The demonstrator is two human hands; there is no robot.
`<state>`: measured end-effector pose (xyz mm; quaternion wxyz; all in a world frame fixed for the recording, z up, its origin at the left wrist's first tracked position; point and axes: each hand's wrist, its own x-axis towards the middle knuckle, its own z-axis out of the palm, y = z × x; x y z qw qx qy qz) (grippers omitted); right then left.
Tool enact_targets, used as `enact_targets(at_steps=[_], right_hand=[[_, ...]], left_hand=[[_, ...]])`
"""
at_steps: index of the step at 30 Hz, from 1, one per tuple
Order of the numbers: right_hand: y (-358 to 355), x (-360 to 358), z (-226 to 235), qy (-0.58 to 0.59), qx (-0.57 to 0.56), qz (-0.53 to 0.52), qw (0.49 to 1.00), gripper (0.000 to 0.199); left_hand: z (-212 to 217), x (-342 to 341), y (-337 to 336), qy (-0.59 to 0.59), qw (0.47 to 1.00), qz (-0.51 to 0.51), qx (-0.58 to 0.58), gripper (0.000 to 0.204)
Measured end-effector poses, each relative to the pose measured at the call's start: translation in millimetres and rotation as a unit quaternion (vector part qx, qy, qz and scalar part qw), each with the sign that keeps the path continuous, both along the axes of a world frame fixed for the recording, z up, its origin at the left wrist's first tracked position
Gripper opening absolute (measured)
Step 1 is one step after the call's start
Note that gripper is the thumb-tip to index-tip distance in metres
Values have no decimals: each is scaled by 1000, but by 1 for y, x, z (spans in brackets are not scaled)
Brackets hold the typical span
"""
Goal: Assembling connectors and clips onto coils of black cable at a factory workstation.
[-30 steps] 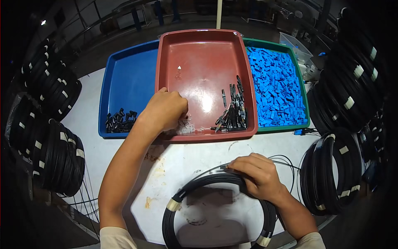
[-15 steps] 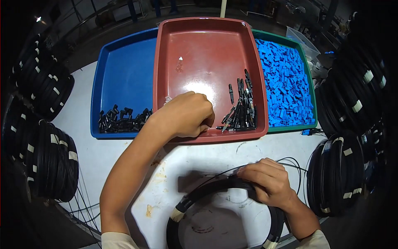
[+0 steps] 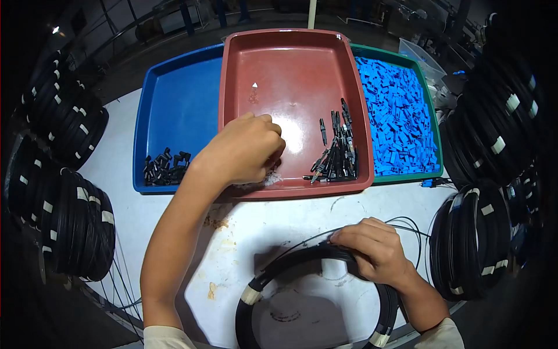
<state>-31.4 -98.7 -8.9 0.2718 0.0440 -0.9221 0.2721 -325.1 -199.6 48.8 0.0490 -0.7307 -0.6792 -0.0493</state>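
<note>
My left hand (image 3: 247, 150) reaches into the front of the red tray (image 3: 279, 195), its fingers curled down among small whitish translucent pieces (image 3: 271, 178). Its fingertips are hidden, so anything pinched in them cannot be made out. My right hand (image 3: 375, 249) is closed on a black cable (image 3: 311, 237) at the top of a black cable coil (image 3: 247, 317). Pale tape bands wrap the coil, which lies on the white table. Right of my left hand, in the same tray, lies a pile of slim black connectors (image 3: 340, 154).
The blue tray (image 3: 186, 99) at left holds small black elbow-shaped parts (image 3: 165, 168). A green tray (image 3: 440, 145) at right is full of blue plastic parts (image 3: 398, 119). Taped black cable coils (image 3: 87, 227) stand at left, with more coils (image 3: 471, 244) at right.
My left hand has moved a little to the left within the red tray, and the whitish pieces beneath it now show more. My right hand stays on the cable at the coil.
</note>
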Motion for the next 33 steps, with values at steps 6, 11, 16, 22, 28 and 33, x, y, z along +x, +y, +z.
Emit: enact_targets(at_steps=[6,11,16,22,28,33], right_hand=[[-2,-1,-3,20,-24,-4,999,29],[-5,3,-2,5,-84,-48,995,18],[-7,3,0,42,-131,-78,987,19],[-3,4,-1,77,-148,-77,983,15],[-4,3,-4,108,-134,-78,982,15],[-2,2,-5,138,-100,-66,983,17]], left_hand=[[13,26,-32,-194,979,32,56,3],[-24,73,-61,-507,834,83,202,11],[-49,105,-66,-642,725,79,235,15],[-62,128,-62,-641,726,92,233,20],[-69,135,-62,-576,770,61,267,23],[-61,138,-63,-522,808,52,267,18]])
